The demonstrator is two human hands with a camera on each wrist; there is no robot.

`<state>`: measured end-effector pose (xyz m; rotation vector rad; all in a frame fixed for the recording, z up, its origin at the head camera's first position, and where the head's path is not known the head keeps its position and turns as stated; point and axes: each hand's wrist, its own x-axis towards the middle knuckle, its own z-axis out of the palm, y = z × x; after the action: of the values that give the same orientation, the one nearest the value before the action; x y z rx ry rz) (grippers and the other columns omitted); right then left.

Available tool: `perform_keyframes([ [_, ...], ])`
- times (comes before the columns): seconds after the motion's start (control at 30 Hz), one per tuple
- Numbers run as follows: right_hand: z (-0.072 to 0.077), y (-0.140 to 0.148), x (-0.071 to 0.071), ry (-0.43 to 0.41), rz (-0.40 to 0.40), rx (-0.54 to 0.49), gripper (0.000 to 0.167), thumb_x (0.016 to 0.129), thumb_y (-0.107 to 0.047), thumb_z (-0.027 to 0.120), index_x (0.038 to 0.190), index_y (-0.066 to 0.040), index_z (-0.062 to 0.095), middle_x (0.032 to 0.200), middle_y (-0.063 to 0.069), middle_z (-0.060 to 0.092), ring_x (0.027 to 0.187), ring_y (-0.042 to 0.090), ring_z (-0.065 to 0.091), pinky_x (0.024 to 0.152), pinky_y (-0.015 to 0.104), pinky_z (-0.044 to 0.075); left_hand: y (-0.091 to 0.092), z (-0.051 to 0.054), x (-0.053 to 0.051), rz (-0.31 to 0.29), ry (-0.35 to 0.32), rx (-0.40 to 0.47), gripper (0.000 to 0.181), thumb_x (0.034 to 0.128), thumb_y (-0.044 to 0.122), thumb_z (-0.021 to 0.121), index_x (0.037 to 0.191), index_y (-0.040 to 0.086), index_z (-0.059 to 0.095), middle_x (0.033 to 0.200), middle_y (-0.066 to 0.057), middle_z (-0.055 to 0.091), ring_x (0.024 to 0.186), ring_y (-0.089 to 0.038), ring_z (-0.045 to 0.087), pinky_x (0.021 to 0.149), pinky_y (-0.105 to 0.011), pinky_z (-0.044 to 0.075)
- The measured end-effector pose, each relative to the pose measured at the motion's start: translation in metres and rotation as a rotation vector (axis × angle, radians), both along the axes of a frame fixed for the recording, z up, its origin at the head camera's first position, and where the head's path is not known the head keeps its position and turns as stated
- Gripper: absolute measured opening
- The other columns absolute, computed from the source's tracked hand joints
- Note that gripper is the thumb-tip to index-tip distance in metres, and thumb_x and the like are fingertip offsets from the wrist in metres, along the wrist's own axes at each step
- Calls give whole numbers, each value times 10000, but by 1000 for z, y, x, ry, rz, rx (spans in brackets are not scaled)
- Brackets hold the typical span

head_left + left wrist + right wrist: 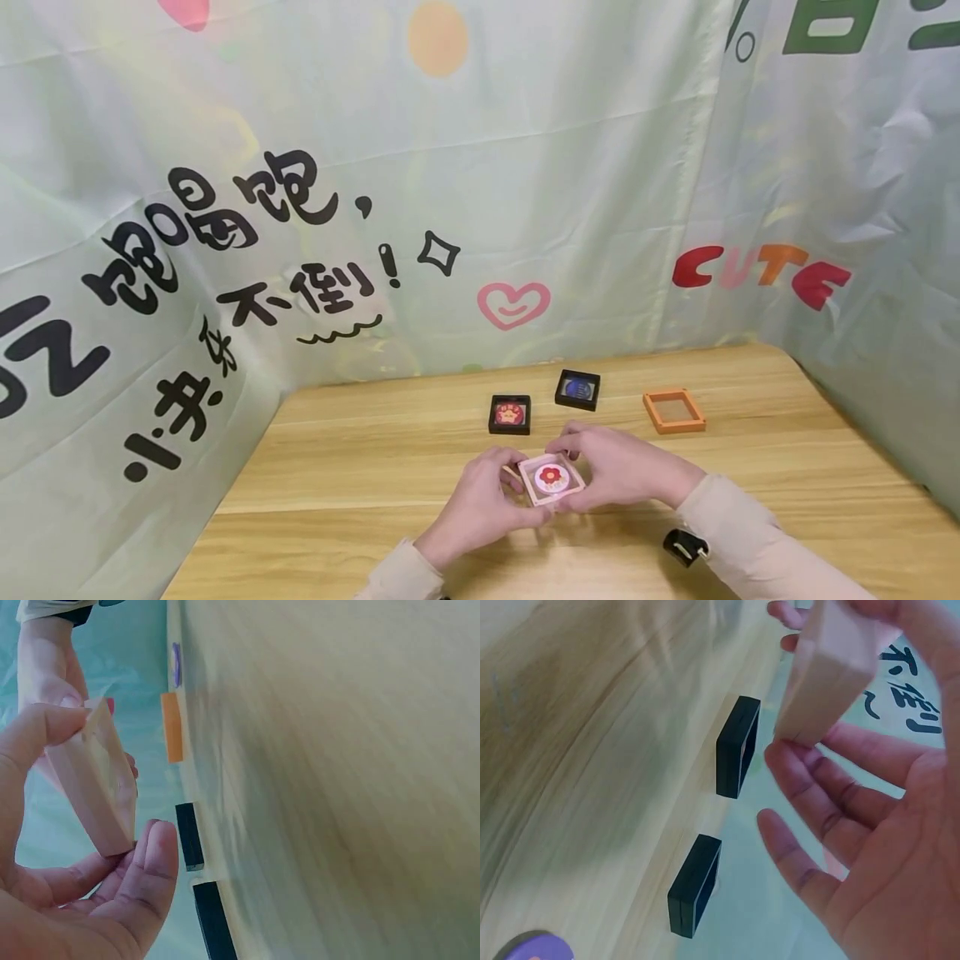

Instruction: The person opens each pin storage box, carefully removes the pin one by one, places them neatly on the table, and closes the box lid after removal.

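**Pink frame (84,787) held in two hands above the desk (337,517)**

The pink frame is clear of the desk, tilted, with a flower badge (552,477) lying inside it: a red flower with a yellow centre on a white round. The left hand (483,500) grips the left side of the pink frame, its fingers curled at the edge and its thumb at the near corner. The right hand (618,464) grips the right side, fingers at the far corner and thumb on the near edge. Both hands thus pinch the pink frame between them.

Beyond the pink frame and slightly to its left, a black frame (509,431) holds a red badge (510,413) with a yellow star. Farther beyond the pink frame and a little to its right, a second black frame (575,406) holds a blue badge (578,388). Beyond the pink frame and well to its right is an orange frame (682,427). The wrist views show a purple disc (540,949) on the desk, also to the right of the pink frame.

Nearer the person than the pink frame are two pale sleeves (757,529), with a small black piece (684,547) by the right cuff. Behind the pink frame, past the desk, hangs a pale curtain (570,200) printed with a pink heart (514,321).
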<state>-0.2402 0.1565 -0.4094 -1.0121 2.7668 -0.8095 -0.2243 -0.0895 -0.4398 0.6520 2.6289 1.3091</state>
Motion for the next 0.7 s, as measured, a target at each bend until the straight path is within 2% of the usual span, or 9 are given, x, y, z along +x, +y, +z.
perform_keyframes([
  [0.2, 3, 3, 0, 68, 3, -29, 667, 795, -551, 863, 1270, -94, 766, 1115, -31, 713, 943, 137, 666, 741, 232, 568, -4, 6, 0, -5, -37, 76, 540, 762, 299, 981, 1200, 138, 711, 1003, 54, 704, 883, -63, 680, 706, -185, 624],
  [0.3, 4, 4, 1, 81, 5, -43, 642, 810, -563, 848, 1252, -102, 776, 1104, -41, 721, 939, 131, 675, 739, 236, 575, -5, 8, -1, -4, -33, 96, 532, 768, 298, 973, 1209, 137, 723, 987, 51, 726, 883, -71, 691, 703, -194, 630],
  [0.47, 7, 3, 2, 67, -13, -47, 594, 832, -578, 834, 1229, -138, 793, 1094, -83, 723, 932, 87, 671, 746, 233, 574, -7, 11, -2, -9, -17, 113, 501, 779, 287, 956, 1210, 138, 748, 976, 45, 751, 895, -100, 705, 703, -204, 624],
  [0.7, 13, 4, 4, 33, -37, -95, 512, 857, -574, 831, 1189, -185, 801, 1066, -127, 720, 900, 14, 637, 725, 220, 558, -8, 14, -2, -8, -29, 187, 594, 816, 266, 919, 1337, 75, 707, 1039, 8, 756, 902, -87, 702, 756, -209, 637],
])
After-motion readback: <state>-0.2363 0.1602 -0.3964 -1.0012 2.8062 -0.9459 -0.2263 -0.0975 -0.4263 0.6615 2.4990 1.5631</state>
